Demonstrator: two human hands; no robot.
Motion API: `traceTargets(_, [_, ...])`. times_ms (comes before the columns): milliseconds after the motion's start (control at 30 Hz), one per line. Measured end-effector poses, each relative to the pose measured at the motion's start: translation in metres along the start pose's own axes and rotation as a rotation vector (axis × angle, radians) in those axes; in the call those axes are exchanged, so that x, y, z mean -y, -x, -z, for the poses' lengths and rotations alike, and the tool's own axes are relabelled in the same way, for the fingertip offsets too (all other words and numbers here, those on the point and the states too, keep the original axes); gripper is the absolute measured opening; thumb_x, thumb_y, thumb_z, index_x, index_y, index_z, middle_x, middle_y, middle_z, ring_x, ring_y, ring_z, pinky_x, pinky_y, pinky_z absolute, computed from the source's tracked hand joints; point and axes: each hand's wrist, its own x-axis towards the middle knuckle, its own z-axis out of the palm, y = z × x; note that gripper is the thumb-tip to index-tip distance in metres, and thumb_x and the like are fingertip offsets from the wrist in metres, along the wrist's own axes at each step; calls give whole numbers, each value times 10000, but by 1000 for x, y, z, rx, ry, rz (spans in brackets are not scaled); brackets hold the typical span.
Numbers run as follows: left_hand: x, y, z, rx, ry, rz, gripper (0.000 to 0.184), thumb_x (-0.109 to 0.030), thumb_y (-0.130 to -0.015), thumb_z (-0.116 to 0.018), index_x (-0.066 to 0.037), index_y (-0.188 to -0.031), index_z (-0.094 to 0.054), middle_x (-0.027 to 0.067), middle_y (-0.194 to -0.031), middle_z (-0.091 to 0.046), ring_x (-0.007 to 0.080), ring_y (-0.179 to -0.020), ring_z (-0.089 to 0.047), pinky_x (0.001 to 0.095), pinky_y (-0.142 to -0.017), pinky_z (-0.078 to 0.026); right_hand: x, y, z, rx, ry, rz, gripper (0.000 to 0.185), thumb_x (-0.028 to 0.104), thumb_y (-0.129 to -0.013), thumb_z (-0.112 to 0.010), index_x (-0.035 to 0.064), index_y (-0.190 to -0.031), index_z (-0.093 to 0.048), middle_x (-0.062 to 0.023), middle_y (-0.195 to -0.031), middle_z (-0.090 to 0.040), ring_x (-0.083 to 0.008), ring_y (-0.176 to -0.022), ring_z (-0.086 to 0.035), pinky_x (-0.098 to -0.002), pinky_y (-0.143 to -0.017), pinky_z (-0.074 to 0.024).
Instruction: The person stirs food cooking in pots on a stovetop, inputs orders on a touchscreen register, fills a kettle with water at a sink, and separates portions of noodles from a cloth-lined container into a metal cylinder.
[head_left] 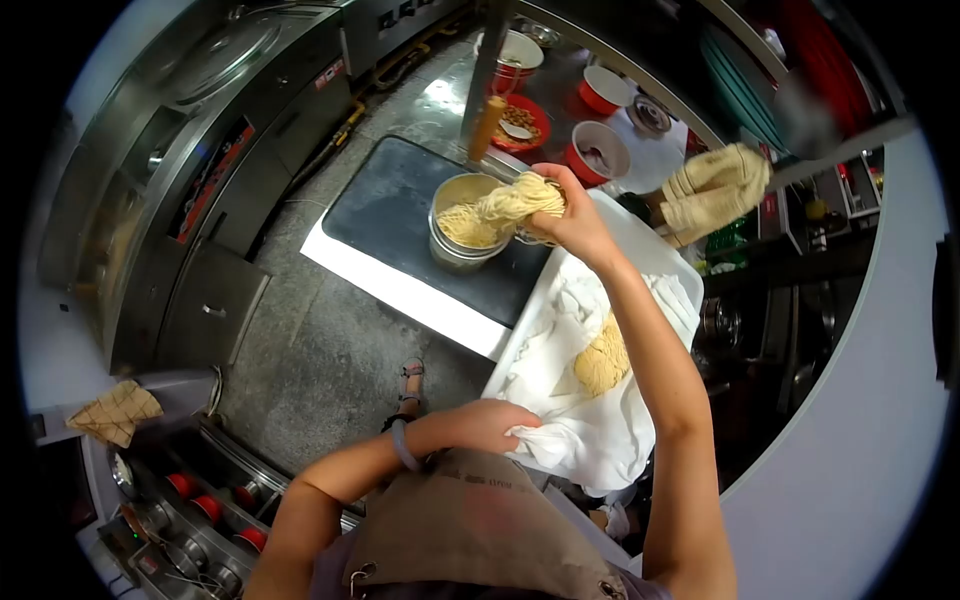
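A bundle of pale yellow noodles (520, 200) is in my right hand (572, 215), its loose end hanging into a round metal pot (458, 255). More noodles lie inside that pot, which stands on a dark board (390, 200). Near my waist, my left hand (495, 425) grips a fold of white cloth (555, 440) at the near edge of a white tub (690, 275). The cloth lines the tub, and another clump of noodles (602, 362) rests on it, partly behind my right forearm.
Red and white bowls (598, 155) and a red bowl of nuts (520, 122) stand beyond the board. A wooden-handled tool (487, 128) rises beside them. Light work gloves (715, 190) hang at the right. Steel cabinets (220, 300) line the left, across the floor.
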Motion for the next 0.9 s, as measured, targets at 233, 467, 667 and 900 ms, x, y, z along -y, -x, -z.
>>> traceTargets(233, [13,4,5,90,96,4,477,-82,-763,-512,-55,-1236,-463,158,-1121,-571,274,-967,-573,344,-819,-440,-10,-47,-15,98,76,-122,441,-49,-663,-574,38,-1090,-503,-49,-954,-563,-125,-844,-547,-247,-747,-445])
traceTargets(467, [21,6,8,165,103,-39,472,-51,-757,-490,-50,-1229,-470,161,-1173,-543,283,-1048,-536,344,-875,-418,-16,-63,-23,-117,333,-146,262,111,-734,-607,4,-969,-560,-77,-868,-608,-123,-784,-570,-262,-710,-455])
traceTargets(667, [22,3,8,183,102,-63,458,-38,-749,-476,-40,-1207,-489,166,-1179,-538,284,-1070,-524,345,-891,-410,14,-60,-30,193,308,-380,433,325,-826,-616,-8,-1095,-547,-64,-966,-599,-121,-848,-557,-252,-723,-456])
traceTargets(900, [-2,-14,25,306,195,123,459,-47,-757,-481,-75,-1214,-496,166,-1162,-551,225,-1059,-542,305,-898,-410,14,17,8,-32,133,-163,503,301,-815,-641,98,-1248,-482,-55,-1129,-555,-130,-1033,-514,-297,-868,-436])
